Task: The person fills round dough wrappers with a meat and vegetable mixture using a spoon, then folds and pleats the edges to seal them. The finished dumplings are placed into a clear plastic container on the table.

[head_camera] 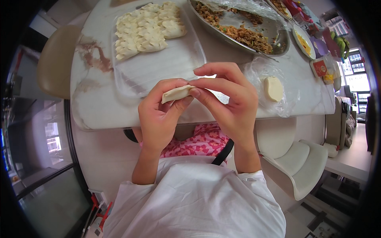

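Observation:
A pale dough dumpling (176, 94), folded over into a long half-round, is held up between both hands above the table's near edge. My left hand (159, 114) cradles it, thumb in front and fingers behind. At its right end, the thumb and index finger of my right hand (235, 92) pinch the seam. Just beyond my hands lies a clear plastic tray (160, 71) with rows of pleated dumplings (146, 29) packed at its far end. To the right, a stack of round dough wrappers (273, 89) rests on a crumpled clear plastic bag (287, 104).
A steel bowl of minced filling (247, 38), partly under plastic film (238, 7), stands at the back right. Past it are a plate with yellow residue (303, 41) and a red-labelled packet (320, 67). White chairs (291, 157) and a beige chair (56, 62) flank the marble table (92, 104).

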Tool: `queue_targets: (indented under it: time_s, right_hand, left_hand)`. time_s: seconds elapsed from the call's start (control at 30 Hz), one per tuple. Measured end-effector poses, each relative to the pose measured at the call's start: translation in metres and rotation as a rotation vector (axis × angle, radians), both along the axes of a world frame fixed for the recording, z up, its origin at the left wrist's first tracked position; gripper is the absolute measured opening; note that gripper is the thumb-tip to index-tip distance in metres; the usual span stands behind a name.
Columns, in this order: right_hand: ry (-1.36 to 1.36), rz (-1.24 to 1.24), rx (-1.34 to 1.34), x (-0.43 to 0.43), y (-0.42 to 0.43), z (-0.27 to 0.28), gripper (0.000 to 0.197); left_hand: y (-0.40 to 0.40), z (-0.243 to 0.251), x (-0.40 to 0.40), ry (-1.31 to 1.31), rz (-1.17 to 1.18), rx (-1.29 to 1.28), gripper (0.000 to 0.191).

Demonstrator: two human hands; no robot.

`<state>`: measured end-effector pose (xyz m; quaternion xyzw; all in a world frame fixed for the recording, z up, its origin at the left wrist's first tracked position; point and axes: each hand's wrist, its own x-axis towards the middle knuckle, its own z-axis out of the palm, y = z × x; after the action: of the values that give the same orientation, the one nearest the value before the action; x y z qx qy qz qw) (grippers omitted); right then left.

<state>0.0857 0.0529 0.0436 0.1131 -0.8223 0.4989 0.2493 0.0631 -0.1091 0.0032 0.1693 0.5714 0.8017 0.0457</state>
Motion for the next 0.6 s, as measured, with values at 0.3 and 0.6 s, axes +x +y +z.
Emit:
queue_targets:
  time_s: [0.3,0.6]
  right_hand:
    - [0.057,-0.027,-0.083,-0.004,-0.006,-0.012,0.021]
    - [0.049,-0.039,-0.033,0.009,-0.004,-0.006,0.036]
  left_hand:
    - [-0.002,-0.003,-0.001,0.03,0.042,0.123,0.026]
    - [0.001,-0.005,-0.004,0.068,0.004,0.188,0.019]
